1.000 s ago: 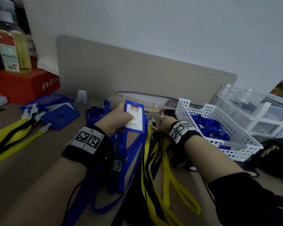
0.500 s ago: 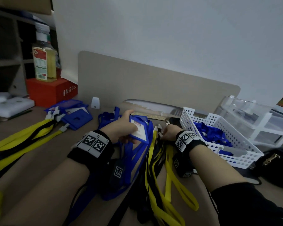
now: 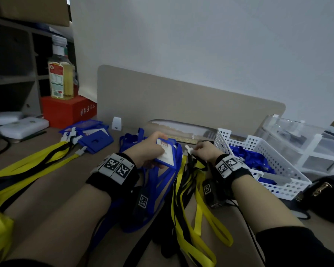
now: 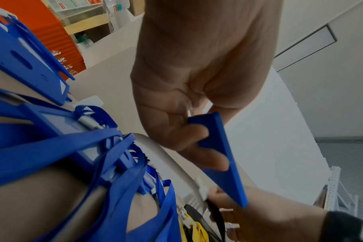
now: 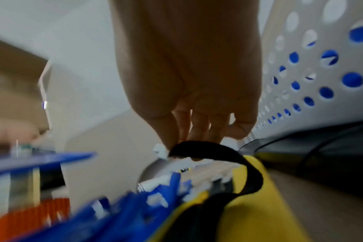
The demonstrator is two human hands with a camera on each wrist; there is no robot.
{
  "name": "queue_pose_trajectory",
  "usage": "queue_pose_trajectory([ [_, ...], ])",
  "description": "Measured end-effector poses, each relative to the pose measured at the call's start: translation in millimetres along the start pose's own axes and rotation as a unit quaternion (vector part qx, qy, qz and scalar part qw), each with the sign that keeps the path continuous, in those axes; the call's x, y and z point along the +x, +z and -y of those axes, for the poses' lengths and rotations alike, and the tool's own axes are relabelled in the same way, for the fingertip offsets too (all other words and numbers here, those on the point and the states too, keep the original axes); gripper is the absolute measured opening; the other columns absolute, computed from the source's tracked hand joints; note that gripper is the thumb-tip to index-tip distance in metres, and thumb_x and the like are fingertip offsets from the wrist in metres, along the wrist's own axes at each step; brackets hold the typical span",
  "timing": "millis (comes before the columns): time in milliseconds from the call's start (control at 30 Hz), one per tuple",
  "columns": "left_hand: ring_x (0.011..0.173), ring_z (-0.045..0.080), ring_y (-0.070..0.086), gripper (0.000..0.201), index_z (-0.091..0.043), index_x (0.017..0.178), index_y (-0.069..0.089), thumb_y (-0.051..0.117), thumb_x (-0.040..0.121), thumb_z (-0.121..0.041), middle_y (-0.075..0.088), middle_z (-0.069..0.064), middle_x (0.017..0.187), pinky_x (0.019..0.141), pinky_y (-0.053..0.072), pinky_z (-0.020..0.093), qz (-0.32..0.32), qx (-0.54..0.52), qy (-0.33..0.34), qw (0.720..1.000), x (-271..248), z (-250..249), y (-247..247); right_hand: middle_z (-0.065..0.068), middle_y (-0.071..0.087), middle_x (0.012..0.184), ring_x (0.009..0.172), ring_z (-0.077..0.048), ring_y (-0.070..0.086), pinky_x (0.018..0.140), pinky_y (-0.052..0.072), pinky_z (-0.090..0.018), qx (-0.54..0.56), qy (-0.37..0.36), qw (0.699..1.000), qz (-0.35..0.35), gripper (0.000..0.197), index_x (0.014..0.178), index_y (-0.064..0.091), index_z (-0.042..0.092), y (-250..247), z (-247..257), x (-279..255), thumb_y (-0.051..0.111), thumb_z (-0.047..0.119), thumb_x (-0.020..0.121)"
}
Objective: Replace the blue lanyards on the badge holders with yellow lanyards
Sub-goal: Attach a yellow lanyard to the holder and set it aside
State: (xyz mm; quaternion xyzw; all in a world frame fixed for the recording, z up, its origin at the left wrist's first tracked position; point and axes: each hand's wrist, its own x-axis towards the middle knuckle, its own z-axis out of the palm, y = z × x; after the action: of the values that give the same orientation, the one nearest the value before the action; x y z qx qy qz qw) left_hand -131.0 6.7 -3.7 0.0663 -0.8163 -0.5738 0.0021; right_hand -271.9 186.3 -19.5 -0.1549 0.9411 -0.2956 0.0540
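My left hand [image 3: 149, 151] grips a blue badge holder [image 3: 167, 156] with a white card in it, tilted above a heap of blue lanyards [image 3: 156, 189]. In the left wrist view my fingers [image 4: 197, 147] curl round the holder's blue edge [image 4: 224, 160]. My right hand [image 3: 202, 151] pinches the white clip [image 3: 189, 150] of a yellow-and-black lanyard [image 3: 183, 199] just right of the holder. In the right wrist view the fingertips [image 5: 199, 135] hold the clip [image 5: 161, 151] and the black strap end [image 5: 207, 147]. More yellow lanyards [image 3: 201, 218] trail toward me.
A white perforated basket [image 3: 278, 166] holding blue lanyards stands at the right, a clear drawer unit [image 3: 307, 149] behind it. Blue holders [image 3: 94, 140] with yellow lanyards [image 3: 33, 164] lie at the left. A red box [image 3: 68, 110] carries a bottle [image 3: 60, 79]. A beige divider [image 3: 181, 105] backs the desk.
The left hand has tipped the upright badge holder down to a flatter tilt. The right hand has lifted a white clip from the yellow lanyard bundle. The head view has risen and swung left.
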Motion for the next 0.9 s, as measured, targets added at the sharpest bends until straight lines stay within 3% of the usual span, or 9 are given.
queue_pose_trajectory([
  [67, 0.045, 0.008, 0.058, 0.039, -0.026, 0.12, 0.049, 0.033, 0.094, -0.002, 0.052, 0.006, 0.093, 0.039, 0.036, 0.018, -0.005, 0.011, 0.016, 1.0, 0.1, 1.3, 2.7, -0.002, 0.055, 0.076, 0.069, -0.013, 0.051, 0.065, 0.041, -0.026, 0.19, -0.022, 0.981, 0.025, 0.021, 0.078, 0.057, 0.014, -1.4, 11.7, -16.4, 0.051, 0.012, 0.097],
  [167, 0.061, 0.005, 0.045, 0.036, -0.014, 0.124, 0.058, 0.035, 0.097, -0.004, 0.045, -0.006, 0.084, 0.046, 0.036, 0.017, -0.036, 0.038, 0.054, 0.997, 1.1, 2.4, 10.2, 0.003, 0.057, 0.073, 0.068, -0.01, 0.052, 0.058, 0.032, -0.024, 0.363, -0.037, 0.928, 0.079, 0.023, 0.081, 0.057, 0.019, 4.7, 31.0, -38.4, 0.044, 0.016, 0.1],
  [333, 0.064, 0.009, 0.042, 0.027, -0.015, 0.109, 0.055, 0.034, 0.103, -0.03, 0.046, 0.0, 0.083, 0.055, 0.034, 0.026, -0.054, -0.011, 0.063, 0.997, -0.5, -3.0, 18.6, 0.006, 0.063, 0.084, 0.074, -0.007, 0.056, 0.062, 0.038, -0.023, 0.48, -0.048, 0.873, 0.071, 0.019, 0.09, 0.062, 0.022, 19.9, 53.5, -54.4, 0.046, 0.022, 0.099],
  [500, 0.071, 0.016, 0.052, 0.025, -0.013, 0.095, 0.057, 0.039, 0.099, -0.03, 0.055, 0.007, 0.083, 0.057, 0.041, 0.021, -0.068, -0.092, 0.088, 0.99, 1.5, -2.2, 10.7, 0.004, 0.07, 0.077, 0.062, -0.004, 0.066, 0.05, 0.048, -0.016, 0.565, -0.04, 0.823, 0.051, 0.018, 0.101, 0.065, 0.014, 30.0, 57.7, -57.3, 0.047, 0.016, 0.098],
  [567, 0.077, 0.018, 0.051, 0.032, -0.008, 0.09, 0.058, 0.038, 0.099, -0.031, 0.054, 0.008, 0.082, 0.069, 0.04, 0.03, -0.08, -0.084, 0.113, 0.987, 4.3, 1.8, 9.1, 0.003, 0.072, 0.075, 0.063, -0.005, 0.068, 0.053, 0.05, -0.017, 0.564, -0.04, 0.823, 0.056, 0.018, 0.098, 0.067, 0.014, 36.1, 58.4, -57.3, 0.049, 0.014, 0.097],
  [667, 0.066, 0.014, 0.037, 0.033, -0.007, 0.076, 0.047, 0.041, 0.101, -0.027, 0.038, 0.004, 0.07, 0.064, 0.031, 0.03, -0.101, -0.041, 0.15, 0.983, 3.5, 5.7, 9.0, -0.003, 0.074, 0.087, 0.075, -0.011, 0.07, 0.067, 0.054, -0.023, 0.569, -0.031, 0.821, 0.041, 0.018, 0.104, 0.068, 0.01, 43.4, 61.2, -57.3, 0.053, 0.013, 0.095],
  [733, 0.068, 0.017, 0.038, 0.038, 0.006, 0.077, 0.052, 0.045, 0.1, -0.024, 0.041, 0.01, 0.071, 0.064, 0.031, 0.029, -0.116, -0.021, 0.17, 0.978, 6.0, 9.8, 9.1, -0.008, 0.073, 0.097, 0.087, -0.018, 0.069, 0.08, 0.055, -0.029, 0.567, -0.022, 0.823, 0.027, 0.023, 0.11, 0.068, 0.005, 47.0, 61.6, -58.1, 0.058, 0.014, 0.092],
  [800, 0.071, 0.017, 0.043, 0.039, 0.01, 0.081, 0.058, 0.049, 0.096, -0.025, 0.051, 0.015, 0.075, 0.066, 0.036, 0.031, -0.146, 0.003, 0.187, 0.971, 9.3, 13.2, 8.7, -0.002, 0.071, 0.081, 0.075, -0.016, 0.064, 0.068, 0.053, -0.023, 0.556, -0.014, 0.83, 0.023, 0.019, 0.104, 0.07, 0.005, 49.1, 61.4, -60.7, 0.061, 0.014, 0.09],
  [900, 0.076, 0.015, 0.05, 0.031, -0.009, 0.075, 0.06, 0.049, 0.084, -0.036, 0.054, 0.011, 0.076, 0.078, 0.048, 0.042, -0.186, 0.034, 0.2, 0.961, 10.8, 14.1, 7.4, 0.007, 0.057, 0.056, 0.051, -0.005, 0.04, 0.043, 0.034, -0.014, 0.524, 0.002, 0.852, -0.012, 0.009, 0.088, 0.071, 0.01, 47.2, 65.1, -67.6, 0.063, 0.01, 0.089],
])
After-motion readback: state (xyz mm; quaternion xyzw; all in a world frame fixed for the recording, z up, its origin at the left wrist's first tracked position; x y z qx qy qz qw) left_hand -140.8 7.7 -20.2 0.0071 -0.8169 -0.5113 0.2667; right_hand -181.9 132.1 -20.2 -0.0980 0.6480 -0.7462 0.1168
